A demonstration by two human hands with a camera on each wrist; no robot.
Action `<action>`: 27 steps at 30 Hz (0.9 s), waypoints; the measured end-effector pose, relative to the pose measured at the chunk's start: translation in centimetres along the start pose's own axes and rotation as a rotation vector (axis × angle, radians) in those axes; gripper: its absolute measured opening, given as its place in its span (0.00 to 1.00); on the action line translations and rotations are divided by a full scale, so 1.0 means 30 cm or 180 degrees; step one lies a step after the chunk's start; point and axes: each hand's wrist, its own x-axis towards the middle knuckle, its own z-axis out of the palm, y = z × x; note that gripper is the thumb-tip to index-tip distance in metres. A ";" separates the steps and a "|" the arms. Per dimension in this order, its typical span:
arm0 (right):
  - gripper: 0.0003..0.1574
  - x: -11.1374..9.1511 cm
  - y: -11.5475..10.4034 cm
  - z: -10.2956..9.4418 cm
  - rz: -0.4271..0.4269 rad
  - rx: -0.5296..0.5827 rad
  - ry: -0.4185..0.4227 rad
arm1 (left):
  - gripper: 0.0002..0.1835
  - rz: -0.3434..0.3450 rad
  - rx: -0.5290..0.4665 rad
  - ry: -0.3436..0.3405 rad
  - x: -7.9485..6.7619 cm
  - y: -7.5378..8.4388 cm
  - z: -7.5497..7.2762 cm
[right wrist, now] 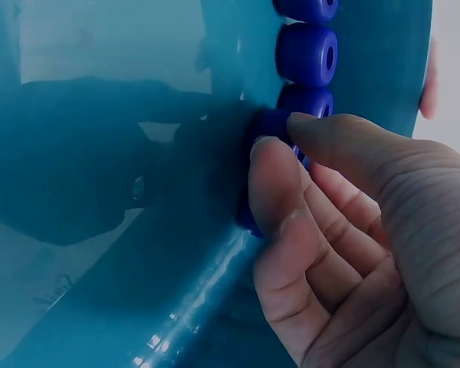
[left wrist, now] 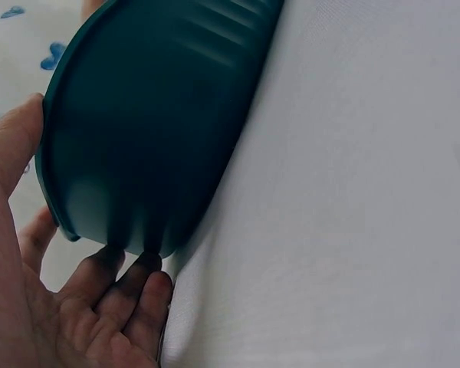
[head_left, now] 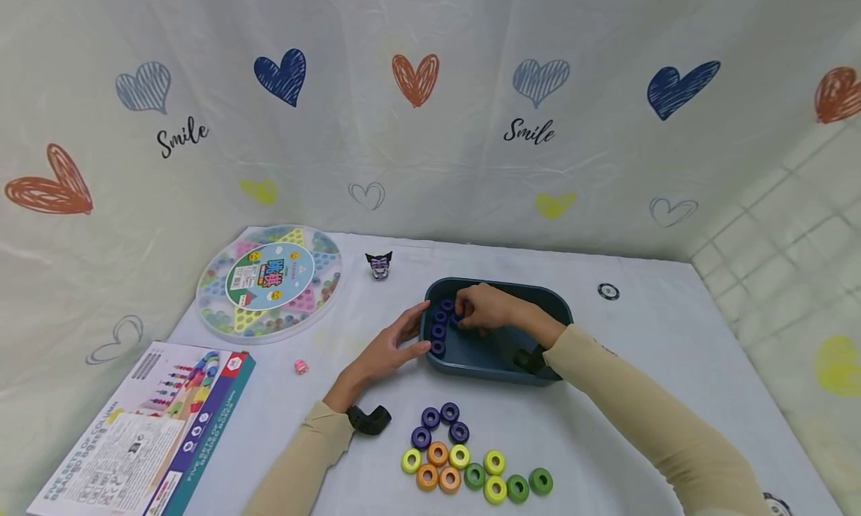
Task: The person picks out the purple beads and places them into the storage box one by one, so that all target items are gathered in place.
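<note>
A dark teal tray [head_left: 484,351] stands on the white table, with a row of purple ring beads [right wrist: 303,55] along its left end. My right hand [head_left: 489,306] reaches inside and pinches a purple bead [right wrist: 270,123] between thumb and index finger, at the far end of that row. Outside the tray's left end is my left hand [head_left: 386,351]. Its thumb touches the rim and its fingertips [left wrist: 142,261] rest against the outer wall, lightly bent. On the near side lie several loose beads: purple [head_left: 421,446], orange [head_left: 427,487], yellow [head_left: 495,499] and green [head_left: 518,498].
A round Chinese checkers set [head_left: 269,277] lies at the back left, with a printed box [head_left: 134,434] in front of it. Near them are a small dark-eared figure [head_left: 380,267] and a tiny pink piece [head_left: 300,366]. Right of the tray is a black-and-white disc [head_left: 608,292].
</note>
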 end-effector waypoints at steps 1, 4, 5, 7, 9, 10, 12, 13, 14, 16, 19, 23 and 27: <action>0.11 -0.001 0.001 0.000 -0.0002 0.0013 0.0010 | 0.36 0.0011 0.0019 0.0018 0.002 -0.012 0.002; 0.10 -0.008 0.006 -0.003 -0.0013 0.0031 0.0032 | 0.36 0.0025 -0.0018 0.0046 0.004 -0.016 0.007; 0.10 -0.011 0.007 -0.005 -0.0021 0.0030 0.0042 | 0.36 0.0029 -0.0015 0.0047 0.004 -0.015 0.008; 0.09 -0.020 0.011 -0.008 -0.0046 0.0015 0.0066 | 0.36 0.0029 -0.0015 0.0020 0.002 0.003 0.007; 0.08 -0.032 0.010 -0.012 -0.0054 -0.0008 0.0094 | 0.36 0.0019 -0.0018 -0.0013 0.001 0.017 0.007; 0.08 -0.039 0.008 -0.015 -0.0050 -0.0015 0.0106 | 0.36 0.0010 -0.0007 -0.0027 0.001 0.019 0.007; 0.07 -0.053 0.004 -0.021 -0.0027 -0.0034 0.0133 | 0.36 0.0002 -0.0002 -0.0036 0.000 0.018 0.006; 0.06 -0.060 -0.001 -0.024 -0.0008 -0.0028 0.0141 | 0.36 -0.0006 -0.0003 -0.0037 -0.001 0.018 0.005; 0.06 -0.068 -0.007 -0.028 0.0013 -0.0047 0.0153 | 0.36 -0.0016 0.0003 -0.0036 -0.002 0.018 0.005; 0.06 -0.085 -0.016 -0.033 0.0016 -0.0100 0.0179 | 0.36 -0.0041 0.0008 -0.0021 -0.003 0.019 0.003; 0.05 -0.114 -0.033 -0.035 -0.0025 -0.0144 0.0210 | 0.36 -0.0036 0.0028 -0.0004 -0.003 0.020 0.002; 0.04 -0.160 -0.058 -0.022 -0.0172 -0.0105 0.0269 | 0.36 0.0007 0.0047 0.0009 -0.002 0.022 0.002; 0.04 -0.206 -0.087 0.005 -0.0344 -0.0144 0.0384 | 0.36 -0.0027 0.0059 0.0021 -0.004 0.022 0.002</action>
